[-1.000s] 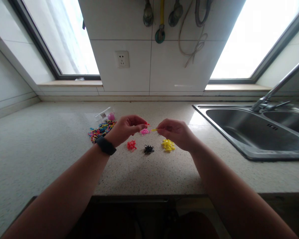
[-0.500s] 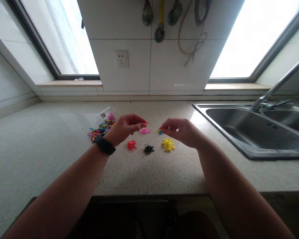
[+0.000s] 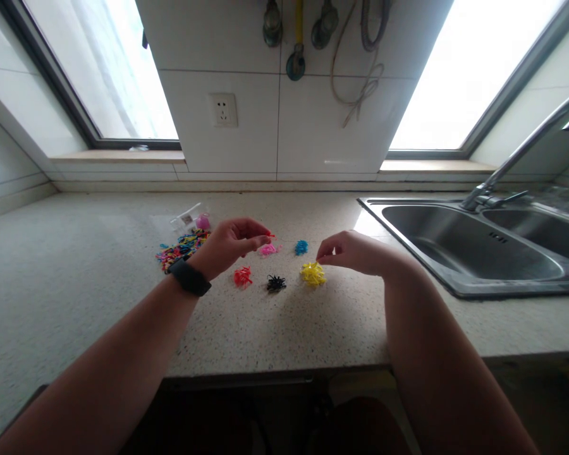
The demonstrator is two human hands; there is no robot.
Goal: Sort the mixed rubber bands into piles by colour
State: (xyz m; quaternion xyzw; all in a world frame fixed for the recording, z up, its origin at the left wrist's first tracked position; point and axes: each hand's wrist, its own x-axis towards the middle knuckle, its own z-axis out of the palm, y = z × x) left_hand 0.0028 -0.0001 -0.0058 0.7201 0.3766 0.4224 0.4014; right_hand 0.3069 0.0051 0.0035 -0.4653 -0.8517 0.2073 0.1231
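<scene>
My left hand [image 3: 234,243], with a dark watch on its wrist, pinches a small red hair tie [image 3: 271,236] above the pink pile of hair ties [image 3: 268,249]. The fingers of my right hand [image 3: 339,251] are pressed together at the top right edge of the yellow pile [image 3: 312,274]; what lies between the fingertips blends with that pile. Between the hands sits a blue pile [image 3: 301,247]. Nearer to me lie a red pile [image 3: 242,277] and a black pile [image 3: 275,283]. A mixed heap of colourful hair ties [image 3: 183,248] is partly hidden behind my left hand.
A clear plastic bag [image 3: 186,218] and a pink round thing [image 3: 202,221] lie behind the mixed heap. At the right, a steel sink [image 3: 459,287] with a tap [image 3: 493,183] is set into the speckled counter [image 3: 275,341]. A tiled wall with a socket [image 3: 223,110] stands behind.
My right hand has moved from over the blue pile, with a yellow hair tie at its fingertips, to the yellow pile. My left hand still pinches the red one. The view has shifted slightly.
</scene>
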